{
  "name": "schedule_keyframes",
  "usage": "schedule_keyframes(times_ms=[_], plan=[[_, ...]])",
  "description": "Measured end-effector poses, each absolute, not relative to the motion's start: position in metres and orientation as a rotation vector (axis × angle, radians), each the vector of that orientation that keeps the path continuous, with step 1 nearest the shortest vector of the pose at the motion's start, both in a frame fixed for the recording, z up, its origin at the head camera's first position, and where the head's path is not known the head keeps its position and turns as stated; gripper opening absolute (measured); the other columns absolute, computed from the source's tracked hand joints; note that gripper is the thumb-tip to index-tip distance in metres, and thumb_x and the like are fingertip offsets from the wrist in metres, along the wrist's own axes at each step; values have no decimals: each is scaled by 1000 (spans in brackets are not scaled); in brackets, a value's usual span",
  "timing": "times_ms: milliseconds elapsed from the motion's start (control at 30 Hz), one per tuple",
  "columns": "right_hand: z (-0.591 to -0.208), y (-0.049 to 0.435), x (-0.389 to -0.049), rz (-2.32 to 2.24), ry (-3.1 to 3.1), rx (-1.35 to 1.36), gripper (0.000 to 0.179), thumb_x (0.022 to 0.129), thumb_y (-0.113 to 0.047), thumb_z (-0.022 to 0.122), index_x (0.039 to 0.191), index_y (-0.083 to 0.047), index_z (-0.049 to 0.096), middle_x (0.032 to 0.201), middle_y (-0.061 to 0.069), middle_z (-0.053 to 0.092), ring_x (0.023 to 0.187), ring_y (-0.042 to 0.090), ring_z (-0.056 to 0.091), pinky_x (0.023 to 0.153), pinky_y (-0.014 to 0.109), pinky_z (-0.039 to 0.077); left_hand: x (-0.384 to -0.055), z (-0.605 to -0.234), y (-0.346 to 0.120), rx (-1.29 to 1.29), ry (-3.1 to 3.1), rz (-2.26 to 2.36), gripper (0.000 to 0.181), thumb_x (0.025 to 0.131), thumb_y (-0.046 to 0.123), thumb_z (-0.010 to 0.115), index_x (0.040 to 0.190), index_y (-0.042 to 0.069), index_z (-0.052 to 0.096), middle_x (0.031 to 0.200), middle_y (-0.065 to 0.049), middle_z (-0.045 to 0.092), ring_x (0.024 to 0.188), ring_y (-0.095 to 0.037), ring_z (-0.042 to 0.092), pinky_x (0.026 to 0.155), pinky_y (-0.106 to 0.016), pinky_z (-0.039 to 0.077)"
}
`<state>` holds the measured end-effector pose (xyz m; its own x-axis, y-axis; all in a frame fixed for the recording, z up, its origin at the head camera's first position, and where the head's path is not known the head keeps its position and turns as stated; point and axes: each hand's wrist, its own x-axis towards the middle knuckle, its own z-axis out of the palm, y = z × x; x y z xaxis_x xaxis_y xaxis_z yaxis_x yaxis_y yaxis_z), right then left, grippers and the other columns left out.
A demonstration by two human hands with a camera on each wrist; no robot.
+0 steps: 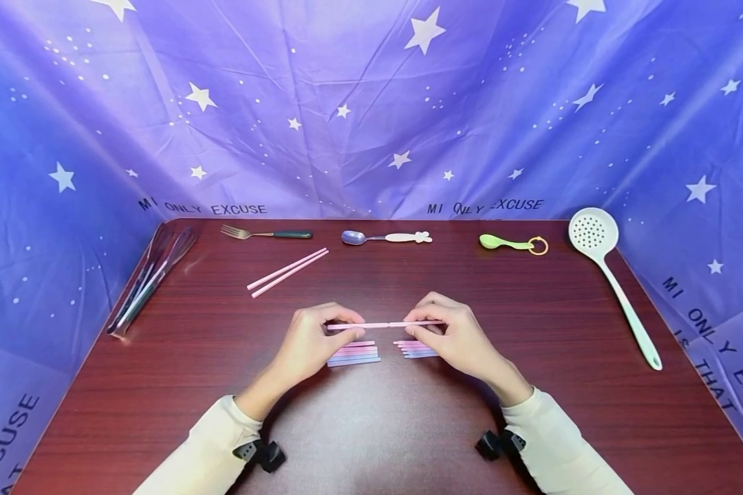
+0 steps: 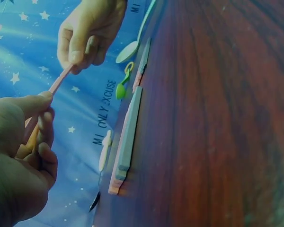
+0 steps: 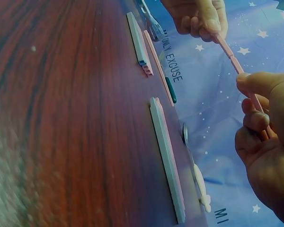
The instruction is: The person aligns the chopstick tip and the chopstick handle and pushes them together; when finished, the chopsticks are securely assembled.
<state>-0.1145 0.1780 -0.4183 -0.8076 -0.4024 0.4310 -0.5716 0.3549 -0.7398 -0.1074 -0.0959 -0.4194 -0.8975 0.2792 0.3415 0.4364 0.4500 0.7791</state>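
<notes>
One pink stick [image 1: 376, 326] in play, two pieces meeting end to end. It's midway between the hands, up off the table [image 1: 161, 419] by both wrist views.

Left hand [image 1: 309, 342]: thumb and fingers pinch the left piece [image 3: 225, 46]. Right hand [image 1: 461, 342]: same pinch on the right piece [image 3: 236, 65]. Hands are apart, with a short bare stretch of stick between them.

Key relation, my read: alignment across the seam [image 1: 389, 324]. Long axis runs left to right across the person, close to level from the head view, and I see the pieces roughly in line. Seam sits between the two pinches, slightly nearer the right hand from above. Can't tell if the ends are seated or only touching. Any twist or push has to stay on that axis; off-line, I'd expect the joint to bind or slip.

Below the stick, on the near side in the head view, two bunches of short pink and blue rods: left bunch [image 1: 354, 354] by the left hand, right bunch [image 1: 417, 350] by the right, both lying sideways like the stick, gap between.

Farther off, a loose pair of pink sticks [image 1: 287, 273] lies at a slant, nearer the left hand. Back row, well apart from the hands: fork [image 1: 266, 234], spoon with white handle [image 1: 386, 238], green spoon [image 1: 506, 243]. White skimmer [image 1: 622, 295] on the right; long utensils [image 1: 151, 282] at the left edge, type unclear to me.
</notes>
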Motion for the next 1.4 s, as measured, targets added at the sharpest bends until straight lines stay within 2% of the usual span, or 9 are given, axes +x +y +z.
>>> schedule_keyframes(times_ms=[133, 400, 700, 1033, 1233, 1400], plan=[[-418, 176, -114, 1427, -2415, 885, 8, 87, -7, 81, 93, -12, 78, 86, -6, 69, 71, 5, 57, 59, 16, 44, -106, -419, -94, -635, -2515, -1487, 14, 84, 14, 86, 93, 21, 78, 88, 8, 76, 74, -4, 62, 65, -21, 50], [-418, 172, -111, 1384, -2401, 852, 14, 88, -8, 81, 95, -20, 79, 86, -7, 72, 73, 4, 59, 62, 16, 46, -103, -419, -91, -655, -2506, -1596, 10, 90, 9, 79, 94, 16, 73, 86, 4, 70, 73, -7, 56, 65, -21, 48], [-418, 168, -109, 1410, -2371, 819, 13, 87, -5, 81, 92, -18, 79, 84, -6, 73, 72, 5, 60, 64, 15, 47, -102, -426, -86, -665, -2453, -1630, 4, 93, 11, 75, 95, 9, 71, 89, 1, 72, 78, -9, 58, 68, -21, 47], [-420, 164, -108, 1467, -2341, 829, 9, 86, -1, 81, 91, -8, 78, 81, -2, 71, 69, 5, 56, 59, 15, 44, -101, -428, -84, -691, -2416, -1600, 8, 91, 7, 75, 93, 13, 70, 89, 1, 71, 79, -7, 58, 67, -26, 47], [-420, 163, -108, 1477, -2341, 844, 8, 86, -1, 81, 91, -8, 78, 81, -3, 70, 69, 4, 54, 58, 15, 42, -102, -430, -84, -706, -2426, -1592, 6, 92, 8, 74, 93, 11, 69, 88, 1, 71, 78, -6, 56, 65, -26, 46], [-420, 164, -108, 1475, -2344, 856, 10, 85, 0, 81, 90, -8, 78, 81, -3, 71, 70, 5, 56, 60, 15, 44, -101, -430, -83, -732, -2437, -1589, 5, 93, 10, 73, 94, 9, 69, 88, 1, 71, 77, -6, 54, 63, -30, 46]])
